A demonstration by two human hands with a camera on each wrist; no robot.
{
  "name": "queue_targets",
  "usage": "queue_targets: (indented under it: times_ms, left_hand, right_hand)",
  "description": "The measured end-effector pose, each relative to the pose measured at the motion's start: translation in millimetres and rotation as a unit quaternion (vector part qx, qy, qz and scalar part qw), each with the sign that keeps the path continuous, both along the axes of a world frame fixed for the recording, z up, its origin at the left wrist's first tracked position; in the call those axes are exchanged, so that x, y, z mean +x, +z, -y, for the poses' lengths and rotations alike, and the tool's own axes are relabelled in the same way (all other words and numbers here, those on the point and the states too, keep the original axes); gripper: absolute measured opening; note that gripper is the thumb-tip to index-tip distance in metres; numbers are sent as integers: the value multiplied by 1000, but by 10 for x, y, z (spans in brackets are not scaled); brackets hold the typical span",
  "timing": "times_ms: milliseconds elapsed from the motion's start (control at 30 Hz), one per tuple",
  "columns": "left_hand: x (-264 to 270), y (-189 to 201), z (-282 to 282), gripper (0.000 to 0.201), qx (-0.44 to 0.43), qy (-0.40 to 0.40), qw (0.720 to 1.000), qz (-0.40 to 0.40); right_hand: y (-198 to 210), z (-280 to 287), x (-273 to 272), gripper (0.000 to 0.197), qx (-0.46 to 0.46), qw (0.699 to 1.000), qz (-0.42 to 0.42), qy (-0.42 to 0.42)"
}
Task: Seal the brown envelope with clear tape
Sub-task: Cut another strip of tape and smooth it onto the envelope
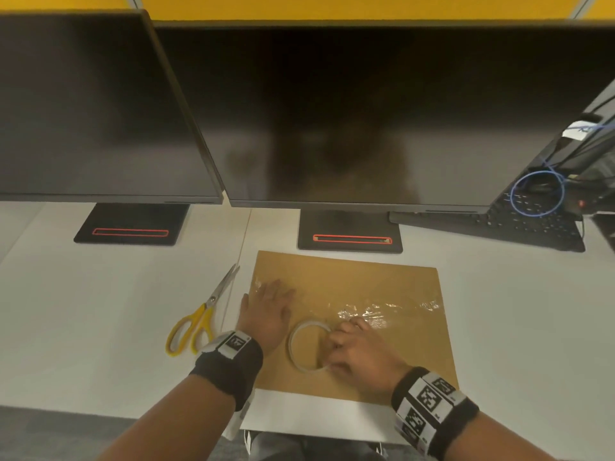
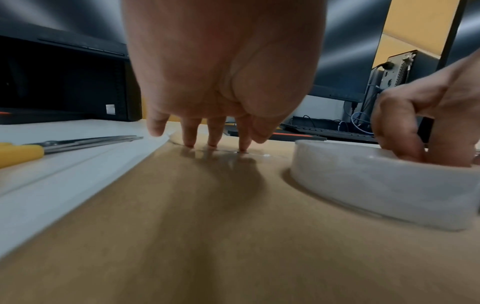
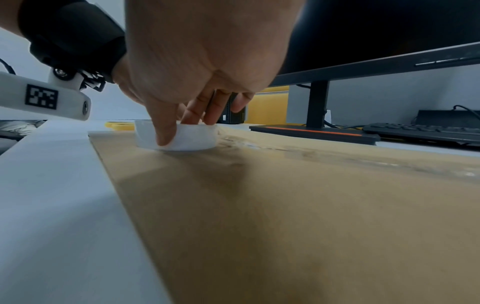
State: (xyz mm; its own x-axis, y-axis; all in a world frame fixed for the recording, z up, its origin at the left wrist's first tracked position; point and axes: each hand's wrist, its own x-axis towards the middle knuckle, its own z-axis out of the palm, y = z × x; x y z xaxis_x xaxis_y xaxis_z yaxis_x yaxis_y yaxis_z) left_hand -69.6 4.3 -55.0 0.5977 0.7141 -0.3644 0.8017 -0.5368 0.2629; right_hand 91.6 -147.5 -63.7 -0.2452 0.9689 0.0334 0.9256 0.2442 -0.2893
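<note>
From above, my left hand [image 1: 266,314] lies flat on the brown envelope [image 1: 382,357], pinning it. At my left wrist, fingertips [image 2: 242,147] press the clear tape [image 2: 259,154] down. At my right wrist, my right hand [image 3: 197,61] grips the tape roll [image 3: 192,137], beside my thumb.

Matt brown paper envelope [image 1: 392,354]; glossy wrinkled clear tape [image 1: 376,311]; metal-bladed scissors [image 1: 203,314].

Two hands are at work: the left hand [image 1: 266,314] and the right hand [image 1: 362,351]. Under both lies one brown envelope [image 1: 382,327]. One roll of clear tape [image 1: 307,346] sits between them. One pair of scissors [image 1: 199,321] lies left of the left hand. Beyond the hands stand two monitors [image 1: 100,111] [image 1: 366,111], and one keyboard [image 1: 519,221] sits far right of them.
</note>
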Motion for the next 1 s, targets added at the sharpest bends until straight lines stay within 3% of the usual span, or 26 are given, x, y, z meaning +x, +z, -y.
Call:
queue_targets:
  times_ms: [167,400,633,1000]
  left_hand:
    - [16,-32,35,45,10,15,1000,-9]
    - [237,111,133,44,51,27,997,-46]
    - [599,126,244,44,-3,-50,998,-24]
    - [599,68,172,46,-35,-80,994,-59]
  right_hand:
    - [37,82,69,20,-45,997,-55,-10]
    - [1,158,441,46,-70,974,-132,-170]
    - [-68,170,485,25,-64,980,-157,-107]
    - [-32,289,461,20,-100,967,-217,-87]
